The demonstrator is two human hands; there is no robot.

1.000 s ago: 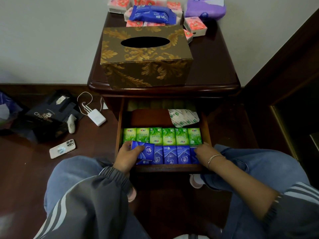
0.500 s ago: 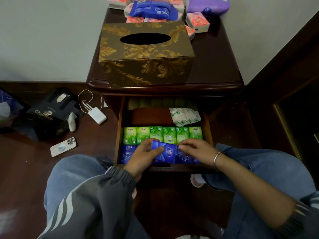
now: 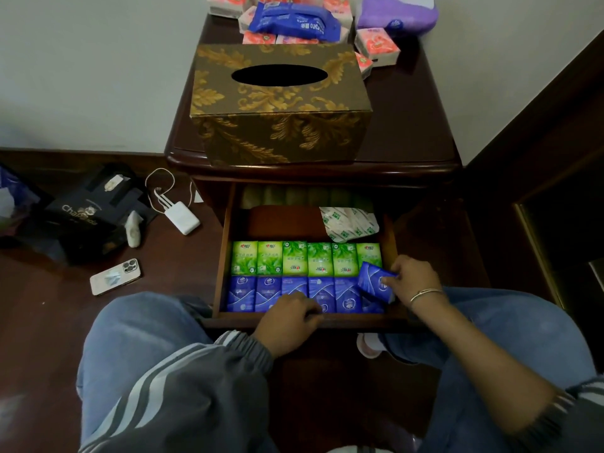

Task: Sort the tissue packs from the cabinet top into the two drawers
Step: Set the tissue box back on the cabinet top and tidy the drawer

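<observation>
Closest to me, the person squats with knees either side of the open drawer [image 3: 359, 321]. The left hand [image 3: 287, 317] lies at the drawer's front edge. Its fingers are loosely bent over the tops of the blue row [image 3: 242, 294] and grip nothing that I can make out. The right hand [image 3: 413, 279] pinches a blue pack [image 3: 376, 284] between thumb and fingertips. It holds the pack tilted above the right end of that row, with the upper corner overlapping the last pack of the green row [image 3: 269, 258] behind.

To my eye this is the seating step: the pack wants to go in at the row's right end, by the drawer's side wall. Something blue sits beneath it, partly hidden, so I cannot tell how much room is left. I would square the pack to its neighbours first, then lower it edge-on rather than push it flat, since the soft wrap will likely buckle if forced. The left hand could usefully nudge the row leftward to open the gap and stop the neighbours riding up.

Further back in the drawer a white-and-green packet [image 3: 348, 223] lies loose. Up on the cabinet top [image 3: 408, 125], behind the gold tissue box [image 3: 281, 106], are red-flowered packs [image 3: 377, 47], a blue wipes pack [image 3: 294, 24] and a purple pack [image 3: 397, 14], so I judge plenty of sorting remains.
</observation>
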